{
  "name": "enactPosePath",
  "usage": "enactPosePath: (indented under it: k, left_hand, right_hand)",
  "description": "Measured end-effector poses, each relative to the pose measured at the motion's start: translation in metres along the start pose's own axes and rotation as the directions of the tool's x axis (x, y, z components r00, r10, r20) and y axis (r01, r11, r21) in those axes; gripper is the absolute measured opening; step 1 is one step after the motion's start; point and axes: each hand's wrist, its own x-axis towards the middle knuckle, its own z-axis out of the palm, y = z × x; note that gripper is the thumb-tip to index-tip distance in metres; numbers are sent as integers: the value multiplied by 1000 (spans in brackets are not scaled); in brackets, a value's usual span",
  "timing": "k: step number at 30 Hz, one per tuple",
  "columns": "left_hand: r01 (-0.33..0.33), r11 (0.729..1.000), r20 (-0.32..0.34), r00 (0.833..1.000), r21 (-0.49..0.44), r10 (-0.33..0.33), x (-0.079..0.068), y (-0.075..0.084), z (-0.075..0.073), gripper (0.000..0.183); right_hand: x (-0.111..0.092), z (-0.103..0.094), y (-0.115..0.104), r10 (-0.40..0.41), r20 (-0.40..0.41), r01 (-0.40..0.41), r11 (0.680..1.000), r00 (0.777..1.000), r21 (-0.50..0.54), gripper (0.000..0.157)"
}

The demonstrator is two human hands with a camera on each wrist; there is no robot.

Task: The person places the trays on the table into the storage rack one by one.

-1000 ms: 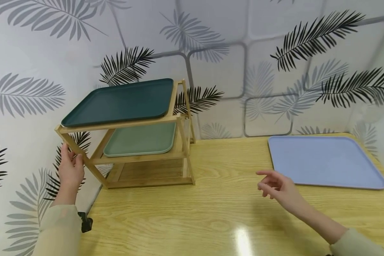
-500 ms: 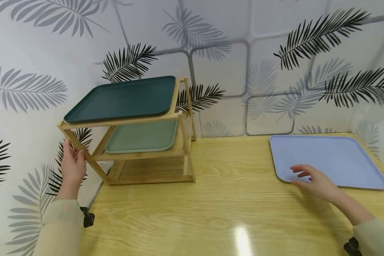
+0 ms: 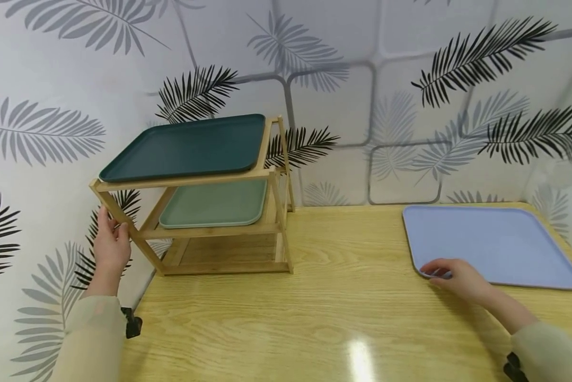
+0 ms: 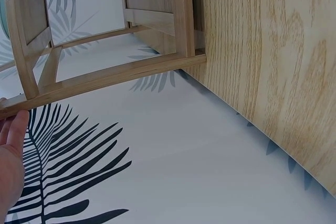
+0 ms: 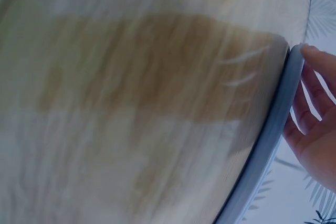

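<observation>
A two-tier wooden rack (image 3: 233,232) stands at the left against the wall. A dark teal tray (image 3: 185,148) lies on its top, and a sage green tray (image 3: 214,204) sits on the shelf below. My left hand (image 3: 111,246) holds the rack's slanted front left leg, thumb on the near side; part of its fingers is hidden behind the wood. On the right, a lavender-blue tray (image 3: 491,244) lies flat on the table. My right hand (image 3: 459,278) has its curled fingers at that tray's near left corner, pinching the rim (image 5: 281,108).
The wood-grain table (image 3: 266,323) extends between the rack and the lavender-blue tray. A wall (image 3: 333,101) with leaf-patterned covering closes off the back and the left side. A black strap (image 3: 132,322) sits on the left wrist.
My right hand has moved right and down to the lavender-blue tray's near left corner, and its fingers have closed on the rim. The left hand stays on the rack leg.
</observation>
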Motion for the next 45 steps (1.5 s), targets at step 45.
enactPosePath:
  k: [45]
  left_hand:
    - [-7, 1000, 22, 1000, 4, 7, 0, -1, 1, 58]
  right_hand:
    - [-24, 14, -54, -117, -26, 119, 982, 993, 148, 21]
